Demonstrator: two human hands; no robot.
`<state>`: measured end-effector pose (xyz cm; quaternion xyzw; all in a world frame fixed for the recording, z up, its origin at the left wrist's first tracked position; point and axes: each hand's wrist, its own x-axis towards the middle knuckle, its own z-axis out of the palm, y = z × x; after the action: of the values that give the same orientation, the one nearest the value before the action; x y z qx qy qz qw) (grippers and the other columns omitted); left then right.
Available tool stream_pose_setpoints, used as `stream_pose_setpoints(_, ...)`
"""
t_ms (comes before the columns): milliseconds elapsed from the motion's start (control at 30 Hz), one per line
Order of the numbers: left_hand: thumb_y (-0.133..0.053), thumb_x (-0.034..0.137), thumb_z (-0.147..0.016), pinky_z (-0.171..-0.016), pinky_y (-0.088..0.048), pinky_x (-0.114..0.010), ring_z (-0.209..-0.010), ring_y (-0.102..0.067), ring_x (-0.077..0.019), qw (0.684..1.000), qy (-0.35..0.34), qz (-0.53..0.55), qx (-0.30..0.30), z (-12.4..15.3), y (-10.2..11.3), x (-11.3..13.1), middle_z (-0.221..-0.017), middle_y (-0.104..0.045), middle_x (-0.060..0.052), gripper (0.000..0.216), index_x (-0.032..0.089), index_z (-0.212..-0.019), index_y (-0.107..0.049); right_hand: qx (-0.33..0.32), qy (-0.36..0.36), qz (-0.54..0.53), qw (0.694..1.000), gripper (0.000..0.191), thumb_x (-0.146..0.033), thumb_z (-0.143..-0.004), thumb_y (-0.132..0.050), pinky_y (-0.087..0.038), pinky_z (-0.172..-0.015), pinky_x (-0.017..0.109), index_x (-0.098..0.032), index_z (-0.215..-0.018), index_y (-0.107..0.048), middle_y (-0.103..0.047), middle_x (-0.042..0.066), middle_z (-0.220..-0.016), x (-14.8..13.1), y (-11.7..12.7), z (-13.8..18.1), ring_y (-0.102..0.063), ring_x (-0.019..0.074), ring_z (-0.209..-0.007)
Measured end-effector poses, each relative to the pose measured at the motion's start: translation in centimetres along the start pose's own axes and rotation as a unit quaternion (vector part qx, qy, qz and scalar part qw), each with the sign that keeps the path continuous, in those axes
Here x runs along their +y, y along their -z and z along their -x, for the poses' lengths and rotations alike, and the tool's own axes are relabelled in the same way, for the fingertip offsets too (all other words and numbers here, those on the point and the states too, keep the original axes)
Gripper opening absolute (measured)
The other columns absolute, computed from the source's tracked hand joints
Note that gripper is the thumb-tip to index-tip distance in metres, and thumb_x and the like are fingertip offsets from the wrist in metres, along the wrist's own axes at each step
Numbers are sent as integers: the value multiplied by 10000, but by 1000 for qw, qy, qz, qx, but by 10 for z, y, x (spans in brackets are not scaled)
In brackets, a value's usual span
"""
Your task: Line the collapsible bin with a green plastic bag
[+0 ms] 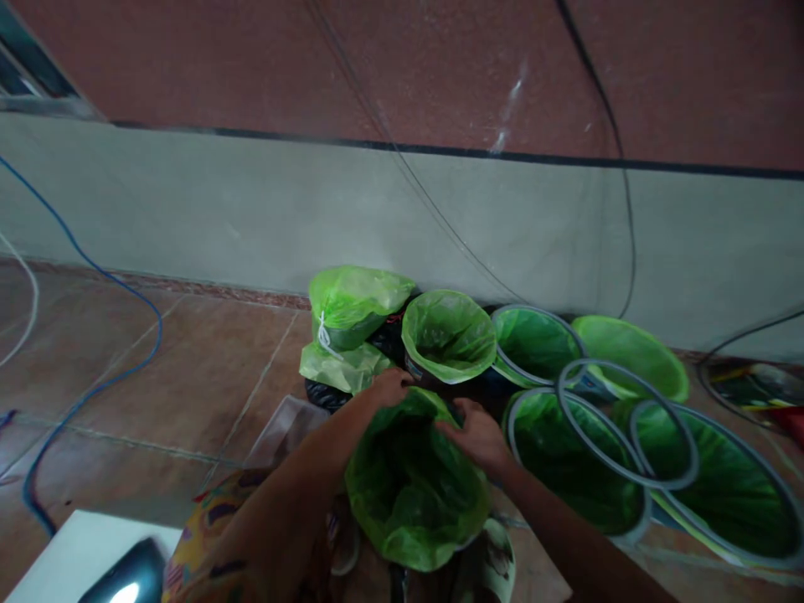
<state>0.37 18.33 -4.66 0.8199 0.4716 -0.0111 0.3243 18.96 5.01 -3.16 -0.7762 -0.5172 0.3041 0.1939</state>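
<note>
Two bare hands work at the far rim of a green plastic bag [411,494] that lines a bin low in the middle of the view, on a tiled floor [188,368]. The left hand [389,389] is closed on the bag's rim at its far left edge, a grip that pinches the thin plastic. The right hand [481,435] lies on the rim at the far right, fingers curled over the plastic, its grip narrow and holding the bag's edge.

Beyond the hands, against a pale wall [251,218], stands another bin lined in green [447,335]. To its left sit tied green bags [352,322], one knotted with white string. To the right, four more green-lined bins [584,461] crowd together, near the wall and nearer the camera, and a loose grey ring [628,423] lies across two of them.

A blue cable [94,268] loops over the floor at far left. Dark wires [621,167] run down the wall. A white box [75,553] shows at the near left corner.
</note>
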Motion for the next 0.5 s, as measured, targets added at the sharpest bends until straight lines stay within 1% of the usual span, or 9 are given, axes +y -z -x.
stream_pose_setpoints(33, -572, 253, -799, -933, -467, -303, -1046, -622, -202, 1000, -7, 2, -8, -4, -2, -1, -1120, -705, -37, 281, 239, -1037, -721, 7, 11, 10, 1000, 419, -366, -669, -681, -429, -907, 387, -150, -1028, -661, -676, 160, -1057, -7, -6, -2, -609, 311, -1037)
stream_pose_setpoints(100, -542, 248, -807, -873, -478, -283, -947, -641, -184, 1000, -13, 6, -14, -9, -2, 0, -992, -729, -34, 237, 217, -937, -739, 28, -8, -17, 999, 187, -266, -686, -628, -414, -901, 388, -164, -835, -678, -682, 147, -938, -16, -13, -5, -613, 304, -994)
stream_pose_setpoints(133, -525, 242, -811, -849, -477, -273, -913, -640, -176, 1000, -16, 9, -14, -10, 0, 1, -952, -730, -33, 238, 207, -914, -736, 31, -22, -41, 998, 125, -248, -705, -595, -419, -877, 383, -169, -765, -669, -681, 138, -881, -17, -15, -7, -623, 293, -949)
stream_pose_setpoints(200, -494, 240, -820, -800, -473, -251, -868, -629, -161, 999, -27, 19, -14, -7, 10, 3, -909, -723, -28, 253, 184, -912, -723, 21, -43, -91, 995, 168, -284, -753, -541, -447, -785, 363, -171, -719, -661, -678, 117, -784, -13, -14, -8, -640, 262, -823)
stream_pose_setpoints(267, -474, 258, -834, -745, -465, -229, -821, -615, -146, 998, -47, 33, -28, 0, 22, 5, -868, -710, -18, 266, 167, -923, -707, -4, -51, -140, 989, 267, -371, -789, -505, -467, -677, 335, -164, -778, -673, -682, 92, -735, -6, -9, -6, -640, 230, -704)
stream_pose_setpoints(333, -483, 279, -839, -695, -452, -208, -769, -601, -130, 995, -71, 45, -60, 10, 32, 7, -818, -693, 3, 254, 165, -910, -699, -33, -59, -209, 976, 357, -459, -797, -487, -475, -606, 312, -159, -848, -674, -690, 73, -729, 2, -3, 0, -634, 205, -641)
stream_pose_setpoints(400, -529, 284, -821, -659, -435, -193, -713, -582, -114, 990, -90, 47, -101, 22, 37, 7, -753, -670, 24, 205, 173, -844, -699, -67, -63, -259, 962, 396, -513, -771, -510, -476, -577, 297, -160, -850, -672, -688, 59, -720, 10, 1, 6, -627, 191, -621)
stream_pose_setpoints(433, -556, 280, -806, -644, -426, -191, -685, -571, -110, 988, -94, 43, -118, 27, 37, 7, -717, -657, 29, 178, 172, -793, -695, -80, -59, -257, 961, 395, -522, -755, -525, -471, -569, 291, -163, -826, -675, -682, 50, -704, 14, 3, 8, -619, 186, -614)
stream_pose_setpoints(500, -588, 275, -791, -637, -419, -196, -660, -558, -110, 987, -89, 30, -132, 35, 35, 6, -673, -639, 26, 160, 167, -723, -684, -87, -45, -212, 972, 365, -507, -741, -540, -456, -568, 283, -171, -765, -681, -670, 38, -670, 20, 4, 8, -608, 182, -613)
